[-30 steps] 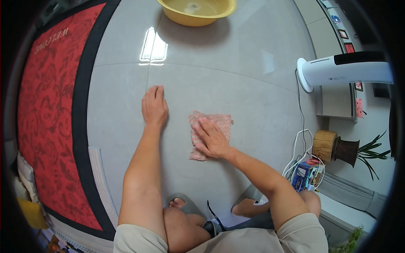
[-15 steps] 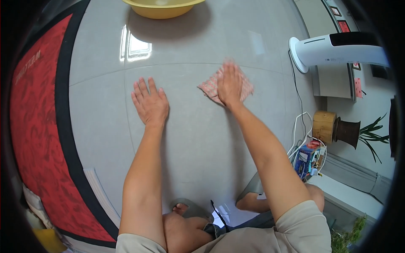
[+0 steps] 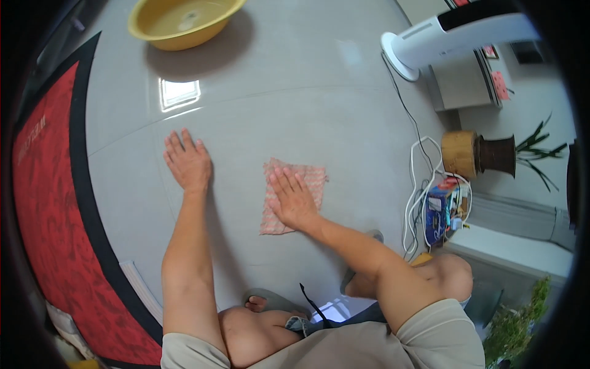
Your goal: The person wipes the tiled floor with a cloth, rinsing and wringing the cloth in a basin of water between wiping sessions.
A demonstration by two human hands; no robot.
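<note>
A pink and white patterned cloth [image 3: 268,215] lies spread flat on the grey tiled floor [image 3: 246,123]. My right hand [image 3: 294,200] presses down on it with a flat palm, fingers stretched out and pointing up and left. To the left, my left hand [image 3: 188,165] rests directly on the bare tiles with its fingers spread, holding nothing. The cloth's part beneath my right palm is hidden.
At the far left stands a yellow basin [image 3: 184,40]. A red mat [image 3: 49,184] with a black border runs along the left. On the right are a white tower fan [image 3: 455,43], cables [image 3: 409,184], a blue box [image 3: 436,212] and a potted plant [image 3: 496,154].
My right hand has drawn the cloth back toward me and to the left, and the cloth now lies more spread out. My left hand stays flat on the floor. The view has shifted.
</note>
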